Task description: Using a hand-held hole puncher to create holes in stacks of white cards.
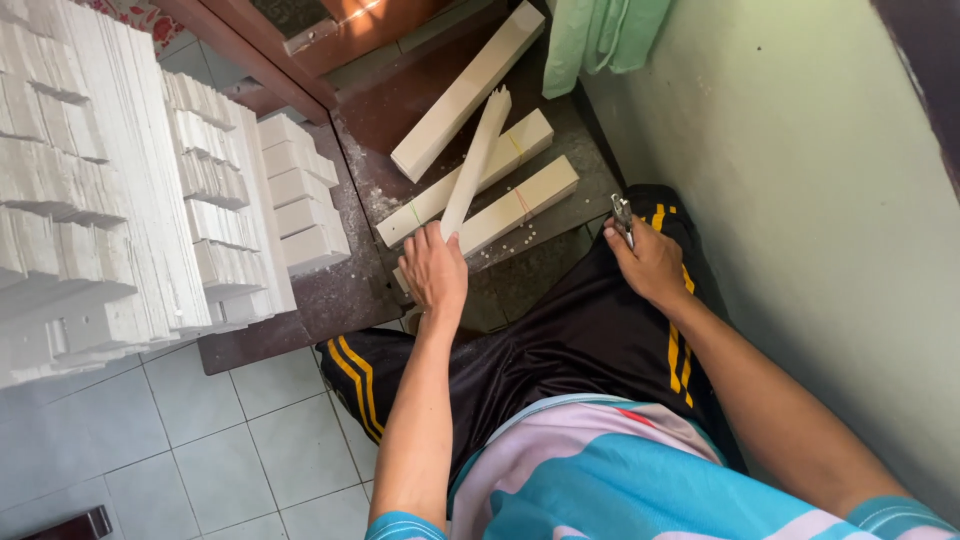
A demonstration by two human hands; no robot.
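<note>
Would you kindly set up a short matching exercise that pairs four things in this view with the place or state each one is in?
Things:
1. white strip
2. small metal tool
3. green cloth
4. stacks of white foam pieces

Places or states:
A. at the top, against the pale wall
B. held in the right hand, by the knee
C. piled high on the left side
D. held at its lower end by the left hand, slanting up over the banded cream bundles

Pairs: 1-D, 2-B, 3-A, 4-C
</note>
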